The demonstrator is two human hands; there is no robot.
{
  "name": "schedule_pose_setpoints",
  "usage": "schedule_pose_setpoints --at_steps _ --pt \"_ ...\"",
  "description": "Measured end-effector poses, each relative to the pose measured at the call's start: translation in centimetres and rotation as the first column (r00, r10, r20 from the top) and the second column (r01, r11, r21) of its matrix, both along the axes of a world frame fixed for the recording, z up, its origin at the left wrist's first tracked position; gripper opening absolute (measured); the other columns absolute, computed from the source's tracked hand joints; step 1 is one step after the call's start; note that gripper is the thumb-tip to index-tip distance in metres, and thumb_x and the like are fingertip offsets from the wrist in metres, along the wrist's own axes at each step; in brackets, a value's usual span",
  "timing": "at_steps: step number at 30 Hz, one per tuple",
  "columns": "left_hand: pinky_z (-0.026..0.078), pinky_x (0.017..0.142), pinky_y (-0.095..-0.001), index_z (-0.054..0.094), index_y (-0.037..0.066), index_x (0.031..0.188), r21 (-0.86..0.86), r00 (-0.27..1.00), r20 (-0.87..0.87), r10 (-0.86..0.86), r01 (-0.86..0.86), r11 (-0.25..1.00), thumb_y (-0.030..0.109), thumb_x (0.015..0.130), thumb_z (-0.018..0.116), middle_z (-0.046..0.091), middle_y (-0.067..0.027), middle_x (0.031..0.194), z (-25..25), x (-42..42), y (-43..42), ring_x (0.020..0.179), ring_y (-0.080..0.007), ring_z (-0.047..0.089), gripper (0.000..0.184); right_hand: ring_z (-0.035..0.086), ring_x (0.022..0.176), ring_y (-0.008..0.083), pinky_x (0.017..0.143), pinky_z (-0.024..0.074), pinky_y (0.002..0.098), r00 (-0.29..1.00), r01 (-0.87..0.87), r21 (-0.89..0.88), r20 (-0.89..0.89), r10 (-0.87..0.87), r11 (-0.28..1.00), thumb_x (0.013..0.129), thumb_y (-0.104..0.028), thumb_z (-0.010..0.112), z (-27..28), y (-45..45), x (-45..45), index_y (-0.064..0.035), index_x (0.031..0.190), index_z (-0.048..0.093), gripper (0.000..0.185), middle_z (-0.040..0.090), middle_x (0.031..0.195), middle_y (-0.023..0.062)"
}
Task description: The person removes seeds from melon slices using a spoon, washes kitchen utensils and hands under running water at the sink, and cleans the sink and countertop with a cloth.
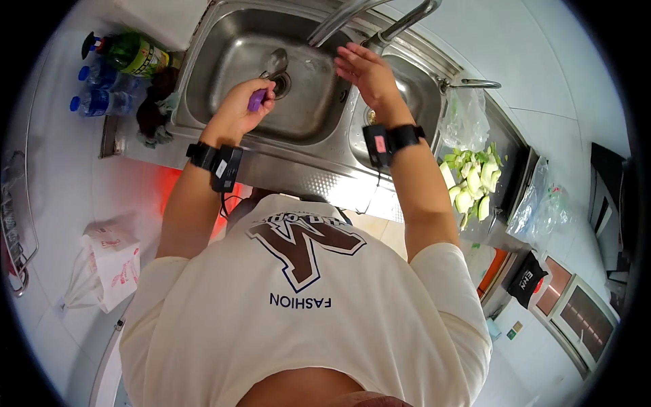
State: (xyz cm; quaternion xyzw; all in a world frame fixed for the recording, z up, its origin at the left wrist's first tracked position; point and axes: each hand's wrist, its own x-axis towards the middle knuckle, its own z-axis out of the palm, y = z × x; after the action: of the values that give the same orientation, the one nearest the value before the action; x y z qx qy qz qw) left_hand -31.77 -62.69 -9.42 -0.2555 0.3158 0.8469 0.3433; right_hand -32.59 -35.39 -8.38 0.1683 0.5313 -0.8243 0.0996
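Observation:
My left hand (247, 104) is closed around the purple handle (257, 100) of a utensil, over the near left part of the large sink basin (224, 51). A metal spoon head (276, 62) shows just beyond my fingers, above the drain (281, 85). My right hand (368, 73) holds nothing, its fingers stretched out over the divider between the two basins, close below the faucet (339, 20). The smaller basin (415, 85) lies partly behind my right wrist.
Bottles (139, 57) and a dark cloth (154, 102) stand left of the sink. Cut pale green vegetable pieces (475, 180) lie on the right counter, with a clear plastic bag (466, 121) beyond them. A white bag (112, 268) hangs at lower left.

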Motion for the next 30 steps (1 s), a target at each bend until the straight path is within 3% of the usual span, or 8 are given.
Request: schedule_pose_setpoints --at_steps 4,7,10,13,18,22,24,30 --pt "0.045 0.056 -0.0257 0.052 -0.003 0.098 0.008 0.992 -0.095 0.080 -0.080 0.997 0.005 0.086 0.055 0.061 -0.0125 0.090 2.4 1.3 -1.0 0.069 -0.0168 0.056 0.015 0.055 0.107 0.0277 0.092 0.0459 0.0397 0.997 0.005 -0.071 0.072 0.000 0.997 0.091 -0.012 0.053 -0.1 1.9 4.8 0.0009 0.131 0.039 0.045 0.051 0.127 0.0164" --pt "0.039 0.044 -0.0259 0.053 0.000 0.085 -0.360 0.943 -0.059 -0.327 0.285 0.888 0.008 0.088 0.047 0.053 -0.0064 0.072 -1.3 1.5 -2.4 0.053 -0.0139 0.047 0.010 0.055 0.105 0.0267 0.092 0.0451 0.0399 0.987 0.016 -0.056 0.160 -0.007 0.998 0.091 -0.014 0.054 -3.0 3.3 8.9 -0.0011 0.131 0.040 0.044 0.053 0.125 0.0145" --pt "0.035 0.042 -0.0221 0.051 0.001 0.081 -0.213 0.949 0.150 -0.277 0.305 0.928 0.010 0.088 0.049 0.047 -0.0029 0.066 -2.0 1.8 -2.9 0.049 -0.0094 0.041 0.011 0.054 0.106 0.0265 0.092 0.0444 0.0397 0.975 0.042 -0.042 0.220 -0.032 0.998 0.090 -0.016 0.055 -2.5 2.8 11.5 -0.0021 0.130 0.041 0.044 0.053 0.125 0.0136" --pt "0.031 0.041 -0.0195 0.049 0.006 0.086 -0.211 0.965 -0.002 -0.261 0.255 0.944 0.013 0.089 0.053 0.046 -0.0001 0.071 -0.3 3.4 -3.2 0.051 -0.0056 0.038 0.009 0.052 0.109 0.0275 0.094 0.0431 0.0401 0.968 0.116 -0.143 0.238 -0.080 0.983 0.090 -0.020 0.055 -2.1 2.3 13.0 -0.0028 0.127 0.043 0.043 0.050 0.127 0.0138" --pt "0.031 0.041 -0.0189 0.050 0.008 0.083 -0.293 0.940 -0.013 -0.341 0.322 0.900 0.011 0.087 0.058 0.046 0.0007 0.070 -1.5 2.7 -4.7 0.052 -0.0049 0.040 0.010 0.050 0.106 0.0305 0.098 0.0395 0.0436 0.777 0.578 -0.624 0.225 -0.588 0.526 0.090 -0.024 0.049 4.3 2.8 12.3 -0.0023 0.102 0.051 0.025 0.054 0.111 0.0149" --pt "0.033 0.041 -0.0199 0.051 0.005 0.089 -0.354 0.944 -0.053 -0.326 0.288 0.890 0.011 0.089 0.056 0.051 -0.0025 0.078 -1.2 2.8 -5.9 0.053 -0.0068 0.042 0.008 0.055 0.098 0.0282 0.094 0.0418 0.0459 0.672 0.436 -0.776 -0.056 -0.738 0.456 0.092 -0.028 0.043 15.6 1.7 13.0 -0.0003 0.101 0.055 0.032 0.059 0.098 0.0130" --pt "0.033 0.042 -0.0200 0.051 0.005 0.091 -0.370 0.930 -0.117 -0.349 0.285 0.884 0.012 0.089 0.056 0.052 -0.0029 0.081 -0.7 3.2 -6.0 0.054 -0.0068 0.043 0.009 0.051 0.113 0.0312 0.098 0.0410 0.0434 0.598 0.193 -0.720 -0.452 -0.662 0.666 0.093 -0.035 0.047 19.0 1.3 13.8 -0.0039 0.121 0.049 0.042 0.056 0.120 0.0149" --pt "0.034 0.042 -0.0199 0.050 0.005 0.093 -0.385 0.914 -0.111 -0.391 0.323 0.865 0.012 0.089 0.056 0.052 -0.0034 0.081 -0.7 2.9 -6.5 0.055 -0.0067 0.043 0.011 0.055 0.099 0.0275 0.091 0.0440 0.0419 0.517 0.089 -0.675 -0.597 -0.613 0.732 0.092 -0.030 0.048 23.8 -1.9 14.7 -0.0011 0.106 0.054 0.033 0.058 0.102 0.0144"
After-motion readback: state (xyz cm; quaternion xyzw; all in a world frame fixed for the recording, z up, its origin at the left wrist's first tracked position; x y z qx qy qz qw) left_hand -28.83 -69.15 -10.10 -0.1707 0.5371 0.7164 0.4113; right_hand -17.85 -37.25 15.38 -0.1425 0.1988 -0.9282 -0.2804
